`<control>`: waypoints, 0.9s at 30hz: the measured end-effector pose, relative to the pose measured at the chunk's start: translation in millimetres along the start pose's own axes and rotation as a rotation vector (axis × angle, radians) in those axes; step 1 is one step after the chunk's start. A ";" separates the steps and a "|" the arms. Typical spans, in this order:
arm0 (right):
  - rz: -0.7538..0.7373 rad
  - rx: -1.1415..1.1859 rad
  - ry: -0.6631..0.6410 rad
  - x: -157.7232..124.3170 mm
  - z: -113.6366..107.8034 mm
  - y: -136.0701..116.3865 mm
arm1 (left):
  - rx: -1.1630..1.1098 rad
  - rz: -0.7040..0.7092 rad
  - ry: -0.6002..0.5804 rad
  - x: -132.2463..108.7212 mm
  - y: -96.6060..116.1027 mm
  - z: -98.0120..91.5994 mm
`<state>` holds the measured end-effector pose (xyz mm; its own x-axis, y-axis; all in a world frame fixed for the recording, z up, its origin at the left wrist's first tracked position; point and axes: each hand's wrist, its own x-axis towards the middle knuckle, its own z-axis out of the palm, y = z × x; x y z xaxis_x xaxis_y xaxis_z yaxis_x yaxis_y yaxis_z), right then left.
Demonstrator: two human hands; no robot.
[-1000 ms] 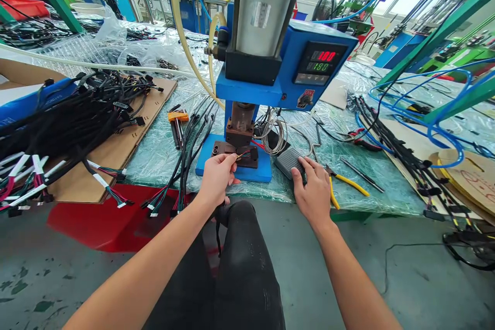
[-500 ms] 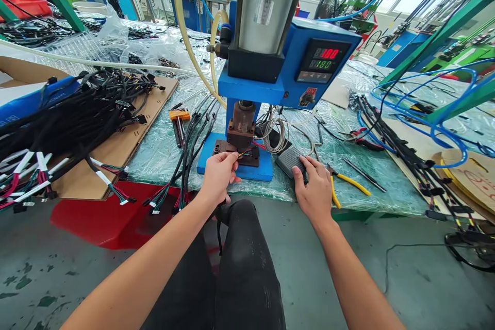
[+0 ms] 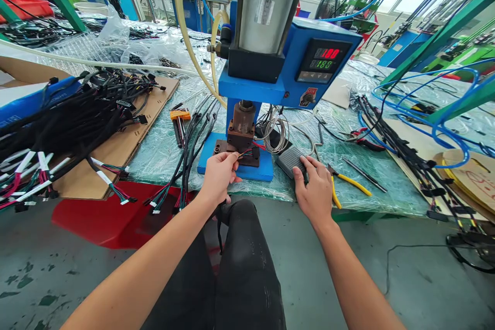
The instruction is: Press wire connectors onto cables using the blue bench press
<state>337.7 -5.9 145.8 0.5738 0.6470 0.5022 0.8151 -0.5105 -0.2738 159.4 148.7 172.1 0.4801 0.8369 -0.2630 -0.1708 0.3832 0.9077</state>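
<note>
My left hand (image 3: pixel 221 171) is closed in a pinch on a cable's thin coloured wires (image 3: pixel 246 153) at the front of the press's brown metal die (image 3: pixel 242 136). A small black connector (image 3: pixel 255 152) sits at the far end of these wires, over the lower block. The rest of the cable hangs below the hand, partly hidden by it. On the table to the right, my right hand (image 3: pixel 314 185) lies with fingers stretched over the near edge of a grey ribbed pedal (image 3: pixel 291 161). The blue press (image 3: pixel 251 87) stands between and behind both hands.
Yellow-handled pliers (image 3: pixel 350 183) and a dark pen-like tool (image 3: pixel 364 174) lie right of my right hand. Black cables (image 3: pixel 197 129) and an orange-headed tool (image 3: pixel 180 115) are left of the press. More cables cover cardboard (image 3: pixel 154 108) farther left. A red bin (image 3: pixel 116 221) stands below the table.
</note>
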 end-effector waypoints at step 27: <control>-0.005 0.010 0.043 -3.8 0.6 -0.9 | -0.083 -0.039 -0.159 -81.7 9.4 -17.2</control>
<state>334.8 -7.5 143.6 0.5663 0.6243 0.5381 0.8186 -0.5017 -0.2795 103.8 90.7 196.5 0.6166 0.7509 -0.2365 -0.2169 0.4509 0.8658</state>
